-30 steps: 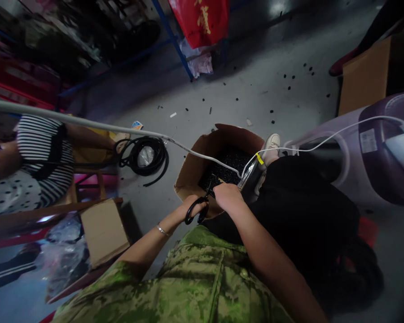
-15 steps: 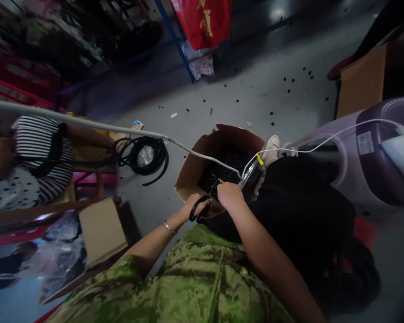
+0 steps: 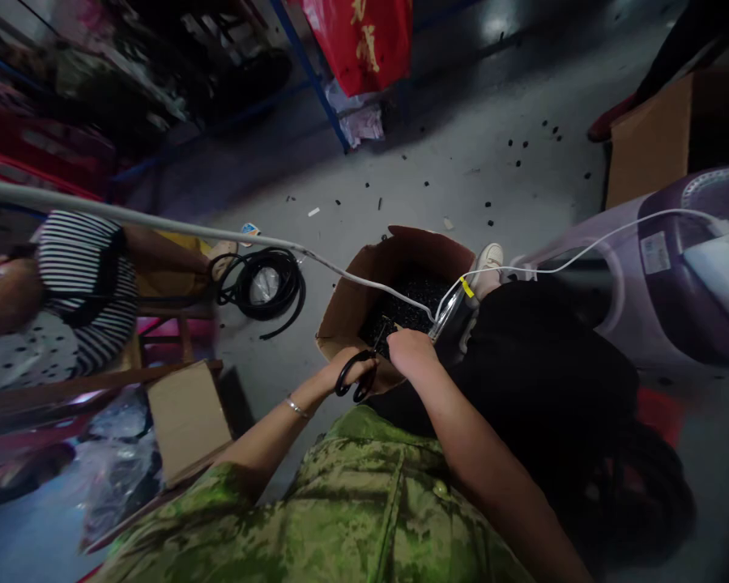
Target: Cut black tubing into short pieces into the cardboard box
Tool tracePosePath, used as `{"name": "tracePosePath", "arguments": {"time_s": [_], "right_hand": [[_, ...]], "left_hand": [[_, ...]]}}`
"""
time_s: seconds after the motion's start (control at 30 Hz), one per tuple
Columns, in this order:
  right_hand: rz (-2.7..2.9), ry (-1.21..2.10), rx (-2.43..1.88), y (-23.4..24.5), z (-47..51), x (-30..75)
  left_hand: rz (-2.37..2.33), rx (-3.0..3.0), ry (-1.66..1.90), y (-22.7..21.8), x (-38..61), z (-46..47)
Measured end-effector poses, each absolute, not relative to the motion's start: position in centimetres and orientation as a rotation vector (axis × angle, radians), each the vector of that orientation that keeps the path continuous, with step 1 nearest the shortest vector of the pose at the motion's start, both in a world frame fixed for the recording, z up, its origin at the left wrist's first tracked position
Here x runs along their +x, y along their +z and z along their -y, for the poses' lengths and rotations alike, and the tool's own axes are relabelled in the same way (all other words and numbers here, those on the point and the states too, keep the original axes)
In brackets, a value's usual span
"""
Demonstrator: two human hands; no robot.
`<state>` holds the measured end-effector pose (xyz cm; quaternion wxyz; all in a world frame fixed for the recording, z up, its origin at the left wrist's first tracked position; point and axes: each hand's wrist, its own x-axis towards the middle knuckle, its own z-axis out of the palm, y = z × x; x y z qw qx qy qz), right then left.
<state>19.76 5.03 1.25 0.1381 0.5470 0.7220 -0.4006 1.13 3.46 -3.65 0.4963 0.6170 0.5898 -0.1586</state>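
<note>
Scissors (image 3: pixel 355 374): black looped handles, dull plastic look, and a thin dark blade end that points up toward the box. They sit just over the near rim of the box, in front of the person's lap. Whether the blades are apart is too dark to tell.

Left hand (image 3: pixel 335 376): fingers are threaded through the handle loops and curled closed around them. There is a thin metal bangle on the wrist.

Right hand (image 3: pixel 410 353): just beside the scissor tips, knuckles up, fingers bent down and drawn together. What they pinch, if anything, is hidden under the hand.

Cardboard box (image 3: pixel 349 304): brown, open top, flaps standing, rounded by the lens. It holds a heap of small black cut pieces (image 3: pixel 410 298), short and matte. Similar black bits (image 3: pixel 526 144) are scattered over the smooth grey floor.

A white cable (image 3: pixel 346 277) crosses above the box. A coil of black hose (image 3: pixel 261 282), glossy and rubbery, lies on the floor to the left. A smaller closed carton (image 3: pixel 187 417) is nearer left. A purple rounded appliance (image 3: pixel 674 279) is at right. A seated person in a striped top (image 3: pixel 82 271) is at far left.
</note>
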Motion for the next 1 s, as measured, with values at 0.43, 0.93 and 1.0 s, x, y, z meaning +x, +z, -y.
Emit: {"name": "tracePosePath", "arguments": {"time_s": [0.43,0.93,1.0], "right_hand": [[-1.955,-1.174,1.704,0.3,-5.1,19.8],[-2.137,-1.127,1.511,0.9,-5.2,19.7],[-2.145,-1.122,1.524,0.7,-5.1,19.7]], "left_hand": [[-1.513,1.287,-0.294,-3.6,2.8,-2.0],[-1.181,1.195,-0.242,-5.7,0.3,-2.2],[-1.205,1.279,-0.274,-5.4,0.4,-2.2]]}}
